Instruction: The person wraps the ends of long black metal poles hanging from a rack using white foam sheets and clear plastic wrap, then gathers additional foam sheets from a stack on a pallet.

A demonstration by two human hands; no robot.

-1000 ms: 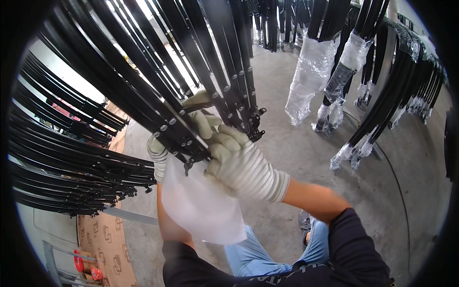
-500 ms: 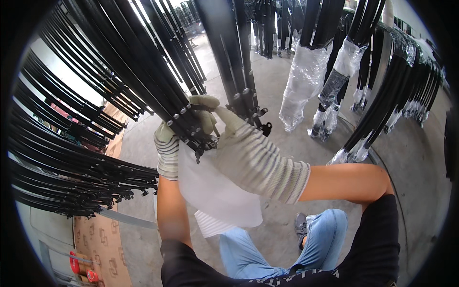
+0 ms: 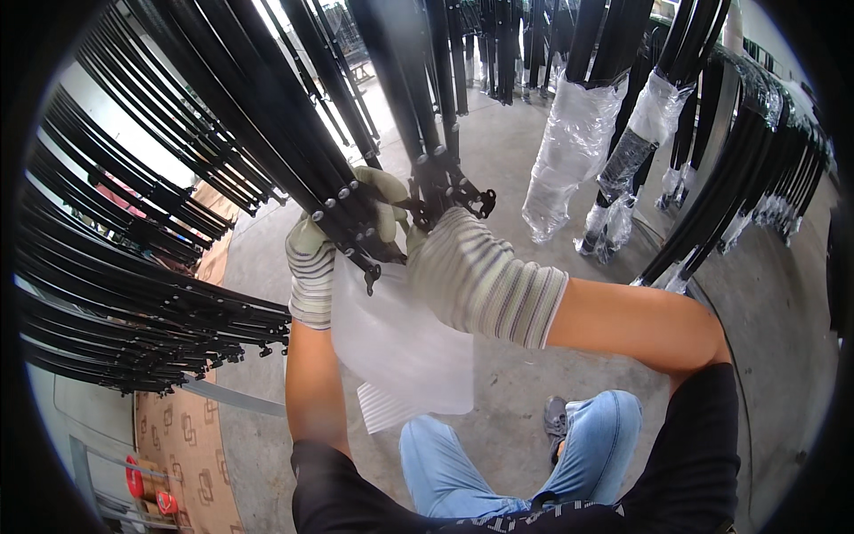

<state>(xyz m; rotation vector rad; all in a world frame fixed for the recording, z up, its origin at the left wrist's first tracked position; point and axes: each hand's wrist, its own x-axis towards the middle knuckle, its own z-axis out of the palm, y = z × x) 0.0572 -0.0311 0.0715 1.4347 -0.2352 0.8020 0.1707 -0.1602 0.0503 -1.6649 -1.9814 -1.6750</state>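
A bundle of long black metal bars [image 3: 294, 142] slants down to me, with bolts and small brackets at its lower end. My left hand [image 3: 378, 189], in a pale knit glove with a striped cuff, is wrapped round that end from behind. My right hand [image 3: 458, 271], gloved alike, is closed between this bundle and a second black bundle [image 3: 436, 169]. Its fingertips are mostly hidden, so what they pinch cannot be made out. Below both hands hangs a white foam sheet [image 3: 405, 343], its top edge behind the first bundle's end and a ribbed white piece [image 3: 382, 408] under it.
Rows of hanging black bars [image 3: 133, 294] crowd the left side. On the right, bar ends wrapped in clear film [image 3: 574, 156] hang beside a curved rack of bars [image 3: 738, 169]. A patterned brown mat [image 3: 182, 445] and red-topped containers [image 3: 142, 481] are at lower left.
My right hand has risen slightly toward the second bundle, whose lower end has shifted left, nearer the first. The foam sheet has swung a little left. My left hand keeps its hold.
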